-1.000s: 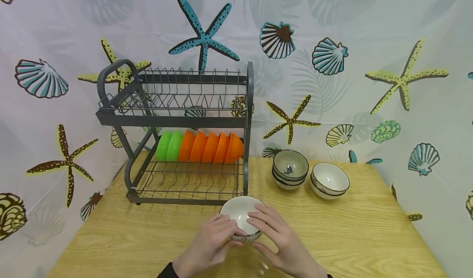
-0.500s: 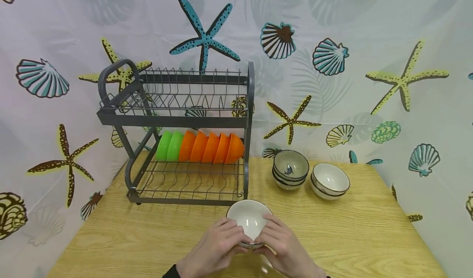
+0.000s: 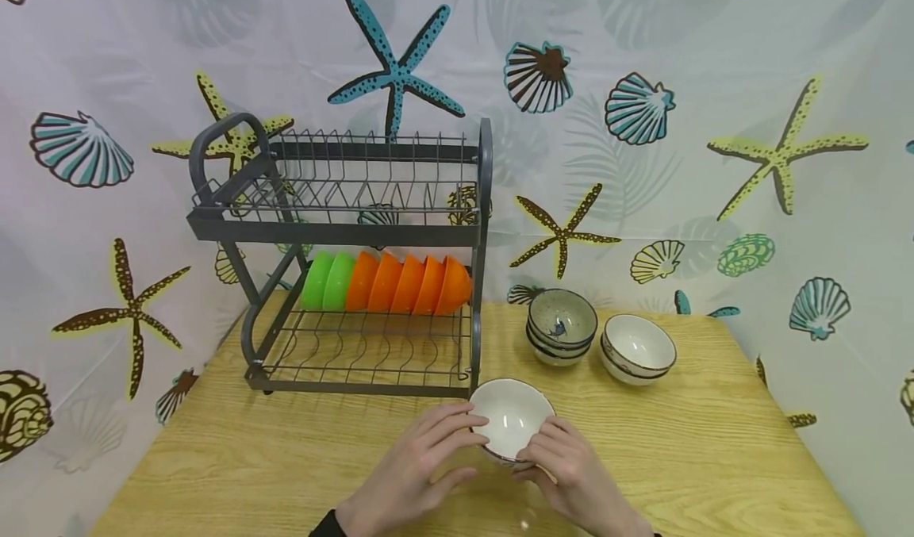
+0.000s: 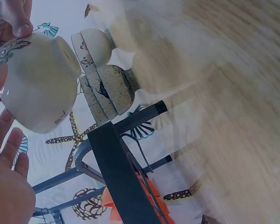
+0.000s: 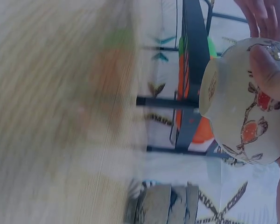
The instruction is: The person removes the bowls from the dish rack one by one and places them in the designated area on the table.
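A white bowl (image 3: 512,418) with a dark rim is tilted toward me in front of the rack's right end. Both wrist views show its foot off the tabletop, and painted red flowers mark its outside (image 5: 245,107). My right hand (image 3: 567,469) grips the rim at the near right, with the thumb (image 5: 270,74) against the outer wall. Fingers of my left hand (image 3: 424,458) reach over the left rim, fairly straight and spread. Its thumb stands apart from the bowl.
Behind the bowl stands a grey two-tier dish rack (image 3: 336,232). Green bowls (image 3: 328,283) and several orange bowls (image 3: 407,285) line its lower tier. A stack of speckled bowls (image 3: 562,327) and a white bowl stack (image 3: 638,349) stand right of it on the wooden table (image 3: 714,458).
The bowl has moved to the right with my right hand. My left hand, gripping the near rim half a second ago, has loosened and its fingers have spread.
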Tool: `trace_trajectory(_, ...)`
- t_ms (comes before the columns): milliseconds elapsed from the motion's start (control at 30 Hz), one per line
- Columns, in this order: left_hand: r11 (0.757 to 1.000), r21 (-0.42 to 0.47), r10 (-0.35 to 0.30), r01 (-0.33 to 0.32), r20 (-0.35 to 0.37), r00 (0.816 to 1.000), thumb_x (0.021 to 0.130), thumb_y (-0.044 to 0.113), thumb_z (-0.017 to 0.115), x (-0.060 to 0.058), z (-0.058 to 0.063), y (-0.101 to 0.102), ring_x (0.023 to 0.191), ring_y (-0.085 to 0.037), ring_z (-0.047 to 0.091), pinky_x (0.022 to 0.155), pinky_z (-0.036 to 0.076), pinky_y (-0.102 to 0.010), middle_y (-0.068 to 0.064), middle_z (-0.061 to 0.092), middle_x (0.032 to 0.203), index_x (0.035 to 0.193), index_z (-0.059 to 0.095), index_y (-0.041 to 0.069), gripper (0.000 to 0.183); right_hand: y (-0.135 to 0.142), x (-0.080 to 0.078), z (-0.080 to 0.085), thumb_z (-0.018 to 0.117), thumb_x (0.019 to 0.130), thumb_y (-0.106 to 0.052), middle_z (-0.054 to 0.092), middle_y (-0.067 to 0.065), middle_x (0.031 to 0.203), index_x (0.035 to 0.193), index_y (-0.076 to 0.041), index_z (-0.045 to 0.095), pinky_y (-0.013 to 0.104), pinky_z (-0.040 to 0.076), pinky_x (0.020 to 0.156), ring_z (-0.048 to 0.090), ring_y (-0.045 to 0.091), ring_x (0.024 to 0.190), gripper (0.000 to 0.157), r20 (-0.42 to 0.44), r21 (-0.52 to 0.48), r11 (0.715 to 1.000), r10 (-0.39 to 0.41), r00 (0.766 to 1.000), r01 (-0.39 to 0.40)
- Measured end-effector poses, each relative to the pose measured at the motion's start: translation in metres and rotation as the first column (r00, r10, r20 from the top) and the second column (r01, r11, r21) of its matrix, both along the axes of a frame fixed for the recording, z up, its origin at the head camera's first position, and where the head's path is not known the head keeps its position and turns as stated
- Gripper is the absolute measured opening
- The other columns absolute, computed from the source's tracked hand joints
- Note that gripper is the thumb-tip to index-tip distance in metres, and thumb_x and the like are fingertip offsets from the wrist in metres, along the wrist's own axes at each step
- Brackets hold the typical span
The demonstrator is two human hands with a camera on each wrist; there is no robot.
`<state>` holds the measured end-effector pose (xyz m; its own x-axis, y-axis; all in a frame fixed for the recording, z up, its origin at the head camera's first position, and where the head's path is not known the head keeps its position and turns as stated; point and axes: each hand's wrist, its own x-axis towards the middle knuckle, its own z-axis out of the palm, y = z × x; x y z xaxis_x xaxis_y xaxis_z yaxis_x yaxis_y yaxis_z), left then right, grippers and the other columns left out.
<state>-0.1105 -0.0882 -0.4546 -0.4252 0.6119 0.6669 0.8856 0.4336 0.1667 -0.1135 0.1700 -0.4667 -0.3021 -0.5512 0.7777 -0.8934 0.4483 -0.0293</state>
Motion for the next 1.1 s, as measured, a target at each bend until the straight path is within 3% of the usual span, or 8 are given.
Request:
trace_trajectory(167, 0.999, -0.010, 0.032, -0.032, 0.058, 0.998, 0.084, 0.018, 0.080, 0.000, -0.002, -0.003, 0.139, -0.028, 0.050, 0.116, 0.043, -0.045, -0.006, 0.055, 0.148, 0.135, 0.059, 0.014, 0.056, 0.016, -0.003, -0.001, 0.054, 0.101, -0.039, 0.064, -0.011, 0.074, 0.079, -0.016, 0.066, 0.027, 0.043, 0.082, 0.052, 0.007, 0.070, 0.034, -0.007, -0.009, 0.998, -0.057, 0.998, 0.056)
trace_trajectory(500, 0.998, -0.024, 0.057, -0.054, 0.143, 0.988, 0.083, 0.011, 0.081, 0.000, -0.008, -0.006, 0.143, -0.024, 0.047, 0.119, 0.039, -0.044, -0.002, 0.055, 0.149, 0.130, 0.062, 0.016, 0.051, 0.053, -0.012, 0.001, 0.050, 0.102, -0.044, 0.064, -0.010, 0.072, 0.077, -0.016, 0.066, 0.027, 0.041, 0.079, 0.052, 0.010, 0.071, 0.040, -0.013, -0.033, 0.984, -0.178, 0.984, 0.177)
trace_trajectory(800, 1.000, -0.013, 0.030, -0.028, 0.106, 0.994, 0.084, 0.010, 0.079, -0.001, -0.014, -0.006, 0.140, -0.027, 0.048, 0.116, 0.042, -0.045, -0.004, 0.057, 0.146, 0.130, 0.061, 0.016, 0.050, 0.085, -0.019, 0.007, 0.043, 0.101, -0.051, 0.067, -0.009, 0.073, 0.079, -0.015, 0.068, 0.028, 0.041, 0.085, 0.056, 0.010, 0.073, 0.048, 0.043, -0.009, 0.944, -0.330, 0.943, 0.330)
trace_trajectory(1100, 0.999, -0.016, 0.052, -0.050, 0.189, 0.981, 0.086, 0.012, 0.079, 0.003, -0.013, -0.004, 0.144, -0.023, 0.046, 0.117, 0.041, -0.047, 0.002, 0.056, 0.147, 0.133, 0.060, 0.022, 0.051, 0.105, -0.032, 0.015, 0.040, 0.100, -0.054, 0.071, -0.002, 0.072, 0.081, -0.011, 0.072, 0.028, 0.042, 0.081, 0.060, 0.015, 0.070, 0.057, 0.021, -0.021, 0.902, -0.430, 0.902, 0.431)
